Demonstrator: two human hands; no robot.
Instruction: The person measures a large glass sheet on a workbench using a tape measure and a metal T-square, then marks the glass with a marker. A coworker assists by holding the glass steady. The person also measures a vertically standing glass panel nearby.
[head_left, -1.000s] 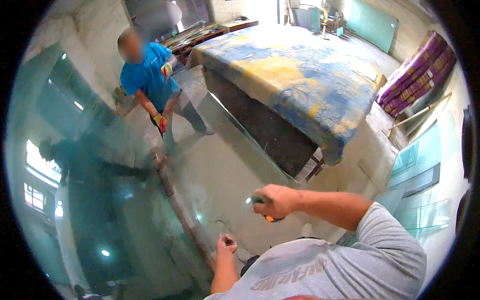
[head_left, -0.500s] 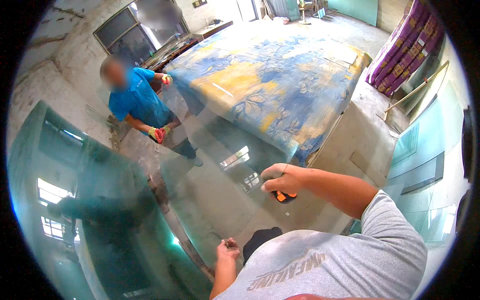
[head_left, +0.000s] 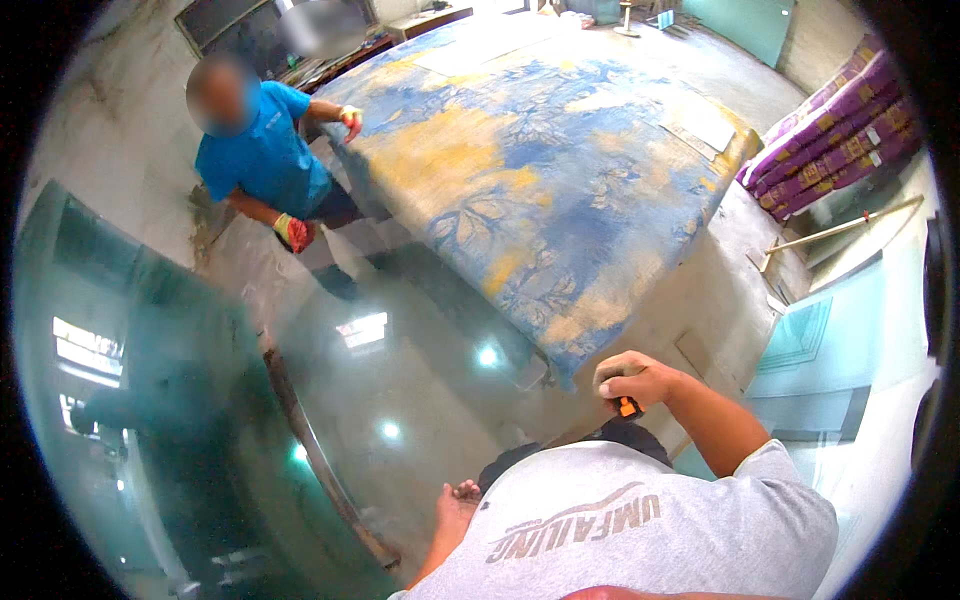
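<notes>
My right hand point(head_left: 632, 380) is closed around a small black-and-orange tape measure point(head_left: 627, 407), held in front of my body past the near corner of the cloth-covered table. Low beside my body, my left hand point(head_left: 460, 500) has its fingers loosely bent and apart, with nothing visible in them. To its left and ahead lies a large clear glass sheet point(head_left: 400, 385) with bright reflections; I cannot tell whether the hand touches it. Across the sheet stands a person in a blue shirt point(head_left: 265, 150), wearing red-and-yellow gloves, one glove point(head_left: 293, 233) near the glass.
A big table under a blue-and-yellow patterned cloth point(head_left: 560, 220) fills the middle. Dark greenish glass point(head_left: 170, 400) stands at the left. More glass panes point(head_left: 815, 370) lean at the right, near a wooden stick point(head_left: 840, 232) and a purple patterned covering point(head_left: 840, 140).
My right hand has moved right and slightly down with the tape measure. The person's gloved hands have come apart, and the view has shifted. My left hand stays low by my body.
</notes>
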